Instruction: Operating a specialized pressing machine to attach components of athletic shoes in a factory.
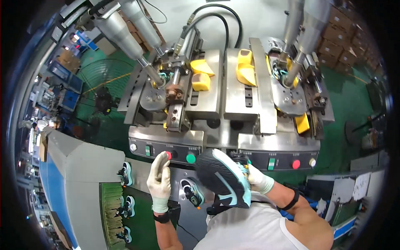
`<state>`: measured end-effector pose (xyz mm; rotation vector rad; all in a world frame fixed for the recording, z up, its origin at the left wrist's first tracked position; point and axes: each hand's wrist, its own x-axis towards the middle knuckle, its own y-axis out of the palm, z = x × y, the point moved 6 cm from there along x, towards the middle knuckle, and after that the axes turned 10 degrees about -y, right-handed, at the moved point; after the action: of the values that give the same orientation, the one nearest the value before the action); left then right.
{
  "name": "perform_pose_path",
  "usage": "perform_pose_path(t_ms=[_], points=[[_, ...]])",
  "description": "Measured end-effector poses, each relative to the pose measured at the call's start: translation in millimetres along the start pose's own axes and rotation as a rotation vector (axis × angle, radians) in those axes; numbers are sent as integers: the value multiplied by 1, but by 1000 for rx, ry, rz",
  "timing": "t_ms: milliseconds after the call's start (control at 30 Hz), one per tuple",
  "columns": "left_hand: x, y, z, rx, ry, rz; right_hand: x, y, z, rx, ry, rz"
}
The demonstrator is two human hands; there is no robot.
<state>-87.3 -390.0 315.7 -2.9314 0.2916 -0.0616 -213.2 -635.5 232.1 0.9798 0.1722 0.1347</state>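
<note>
From where I stand, the held shoe (223,179) is in front of the worker's chest, at about 9 o'clock from the right hand (259,179) and 3 o'clock from the left hand (160,179). The right hand is the nearer, closed around the shoe's upper, though most of the fingers are hidden behind it. The long axis runs roughly from 11 to 5 o'clock, the sole turned up to view.

The left hand is raised, fingers loosely together and thumb a little apart, with nothing in its grasp; the fingertips reach a red button (168,155), and I can't tell whether they touch it. Between the 2 hands a second shoe (191,192) lies on the smooth grey metal desk (191,221), its axis also tilted toward 11 o'clock.

The held sole is matte black, broad and rounded, crossed by pale blue strips, with a pale blue sidewall. Both hands wear whitish gloves that look like thin knit. Toward 12 o'clock stands the press machine (208,98), brushed steel carrying glossy yellow blocks (245,75), curved and wedge-like. At 8 o'clock from the left hand, 3 more shoes (130,206) stand in a row beside brownish bristles (110,212).
</note>
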Motion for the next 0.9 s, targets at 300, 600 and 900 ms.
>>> perform_pose_path(t_ms=[300, 600, 900], points=[[91, 8, -9, 86, 6, -128, 30, 0, 78, 168, -226, 111], [172, -17, 17, 183, -32, -121, 37, 5, 68, 118, -285, 12], [262, 2, 58, 133, -63, -4, 43, -24, 35, 37, -250, -191]])
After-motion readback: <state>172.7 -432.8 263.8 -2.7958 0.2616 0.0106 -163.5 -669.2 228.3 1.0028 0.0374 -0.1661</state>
